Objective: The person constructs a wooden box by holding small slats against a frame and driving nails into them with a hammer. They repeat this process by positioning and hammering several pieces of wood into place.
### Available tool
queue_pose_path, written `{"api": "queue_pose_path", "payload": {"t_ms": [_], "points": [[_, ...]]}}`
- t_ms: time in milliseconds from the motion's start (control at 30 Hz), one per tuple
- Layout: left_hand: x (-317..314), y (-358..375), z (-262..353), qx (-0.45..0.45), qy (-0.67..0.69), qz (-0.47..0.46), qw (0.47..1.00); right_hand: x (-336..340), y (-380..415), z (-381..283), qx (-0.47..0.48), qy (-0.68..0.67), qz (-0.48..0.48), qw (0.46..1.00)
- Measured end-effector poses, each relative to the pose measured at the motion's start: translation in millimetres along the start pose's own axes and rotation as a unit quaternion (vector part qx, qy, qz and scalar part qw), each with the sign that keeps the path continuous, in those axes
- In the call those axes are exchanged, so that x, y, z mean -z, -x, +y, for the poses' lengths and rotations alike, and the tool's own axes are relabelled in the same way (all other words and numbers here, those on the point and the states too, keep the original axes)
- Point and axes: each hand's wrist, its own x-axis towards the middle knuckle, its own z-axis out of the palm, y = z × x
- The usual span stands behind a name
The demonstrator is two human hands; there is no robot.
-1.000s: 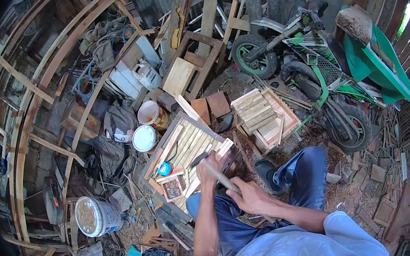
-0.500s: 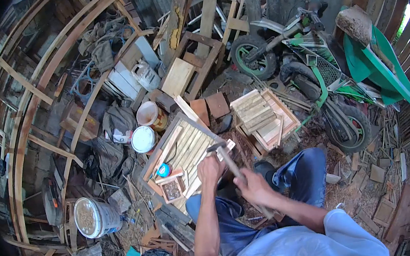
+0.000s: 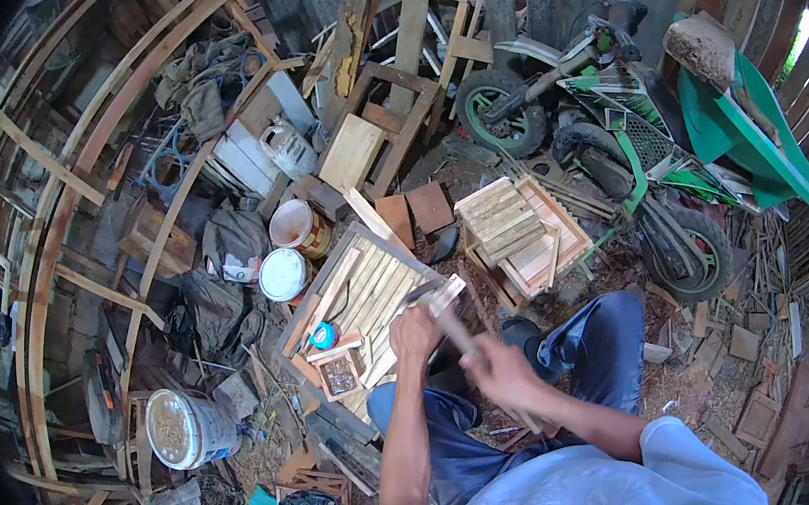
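Observation:
My right hand [image 3: 497, 366] is wrapped around the wooden handle of a hammer [image 3: 454, 329], which is smeared by motion. The hammer's head is just above the far edge of my left hand [image 3: 413, 335]. That left hand is closed, fingers bent, at the near right edge of a low work surface covered with pale wooden slats [image 3: 369, 291]. What its fingers pinch is hidden. To its left, a small wooden box [image 3: 340, 375] of little metal-looking pieces and a round blue container [image 3: 324, 336] rest on the slats.
Stacked wooden frames [image 3: 526, 240] stand right of the slats. Two tubs [image 3: 284, 275] sit at the left, with a bucket of grainy material [image 3: 186, 428] nearer. A green motorbike [image 3: 624, 141] leans behind. Curved wooden framing [image 3: 72, 189] fills the left side; wood scraps litter the floor.
The hammer has shifted slightly, its head and handle more blurred now. Both hands stay in nearly the same place.

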Motion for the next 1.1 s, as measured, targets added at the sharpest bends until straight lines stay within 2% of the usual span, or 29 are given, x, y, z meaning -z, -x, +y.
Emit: {"api": "queue_pose_path", "payload": {"t_ms": [33, 67, 100, 167, 200, 300, 333, 433, 467, 500, 600, 700, 733, 833, 867, 933, 1033, 1067, 1100], "points": [[1.8, 0.3, 1.7, 0.009, -0.005, -0.017, 1.0, -2.0, -12.6, 21.9, 0.011, 0.009, 0.042, 0.999], [-5.6, 1.3, -1.9, -0.005, 0.003, 0.007, 1.0, -9.9, -11.7, 32.7, 0.031, 0.054, 0.078, 0.995], [-1.1, -4.5, -1.5, -0.011, 0.004, 0.009, 1.0, -2.7, 1.4, 1.9, -0.04, 0.011, 0.022, 0.999], [2.8, 2.0, 0.1, -0.015, 0.009, -0.004, 1.0, -4.6, 18.5, -12.6, 0.029, -0.01, -0.014, 0.999], [-0.5, 1.8, -0.5, -0.013, 0.036, 0.028, 0.999, -0.3, 21.4, -20.8, 0.042, 0.001, -0.048, 0.998], [-2.3, -1.7, -5.7, -0.021, 0.031, -0.003, 0.999, -4.8, -9.4, 4.2, -0.075, -0.033, 0.029, 0.996], [-2.6, -3.4, -1.8, -0.014, 0.024, -0.007, 1.0, -1.3, -12.5, 9.6, -0.02, 0.008, 0.042, 0.999], [5.1, -1.8, -2.4, -0.035, 0.04, 0.002, 0.999, -5.1, 11.7, -12.7, 0.006, 0.01, 0.02, 1.0], [6.0, -3.3, -0.4, -0.027, 0.018, -0.001, 0.999, 3.4, 16.3, -26.5, 0.007, 0.006, -0.036, 0.999], [-1.6, -4.5, -6.0, -0.047, 0.017, 0.035, 0.998, 3.6, 9.2, -21.2, -0.01, 0.005, -0.015, 1.0], [-1.2, -2.0, 0.6, -0.041, 0.007, 0.002, 0.999, 6.0, -18.3, 2.4, -0.036, 0.026, 0.048, 0.998], [-11.5, -3.8, 1.3, -0.04, 0.03, 0.019, 0.999, 7.9, 2.5, -17.5, -0.069, 0.03, -0.006, 0.997], [-10.7, -3.1, -0.4, -0.042, 0.041, 0.02, 0.998, 7.8, 9.1, -17.7, -0.02, 0.002, -0.033, 0.999], [-10.1, -4.1, 0.5, -0.04, 0.027, -0.003, 0.999, 13.7, -0.9, -18.4, -0.088, -0.002, -0.033, 0.996], [-8.9, -5.0, 0.3, -0.041, 0.034, -0.009, 0.999, 11.8, -14.5, 5.3, -0.083, -0.029, -0.015, 0.996], [-6.2, -5.9, -0.4, -0.054, 0.031, -0.008, 0.998, 23.3, -19.6, 3.5, -0.101, -0.056, -0.024, 0.993], [16.1, -4.1, -4.9, -0.006, 0.078, 0.008, 0.997, 52.7, -10.4, -8.5, -0.112, -0.205, -0.097, 0.968], [14.0, -7.8, -14.4, -0.015, 0.068, -0.001, 0.998, 57.8, -10.1, -8.9, -0.113, -0.261, -0.116, 0.952], [13.0, -7.8, -20.2, -0.026, 0.065, -0.001, 0.998, 62.0, -17.3, -2.6, -0.081, -0.192, -0.107, 0.972]]}}
